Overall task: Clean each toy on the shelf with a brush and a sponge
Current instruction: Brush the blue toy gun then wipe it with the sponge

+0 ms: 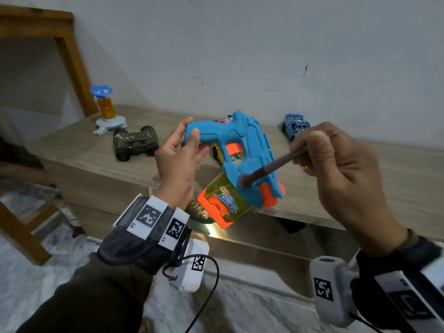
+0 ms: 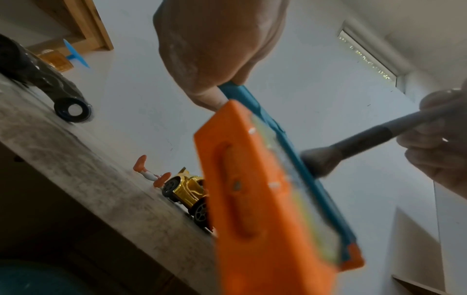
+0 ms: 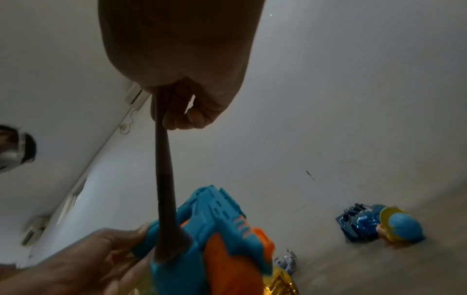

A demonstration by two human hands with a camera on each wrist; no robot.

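Note:
My left hand (image 1: 185,145) grips the handle of a blue and orange toy water gun (image 1: 242,150) with a yellow tank, held tilted above the shelf (image 1: 79,150). My right hand (image 1: 336,155) pinches a dark brush (image 1: 271,165) by its handle, and the bristles touch the gun's blue side. In the left wrist view the brush (image 2: 353,141) meets the gun (image 2: 265,199) edge-on. The right wrist view shows the brush (image 3: 164,189) pointing down onto the gun (image 3: 215,219). No sponge is in view.
On the shelf lie camouflage binoculars (image 1: 135,143), a blue and orange stand toy (image 1: 107,109), a gold toy car (image 2: 188,192), a blue toy car (image 1: 294,126) and a small blue-capped figure (image 3: 399,225). A wooden frame (image 1: 67,56) leans at the left.

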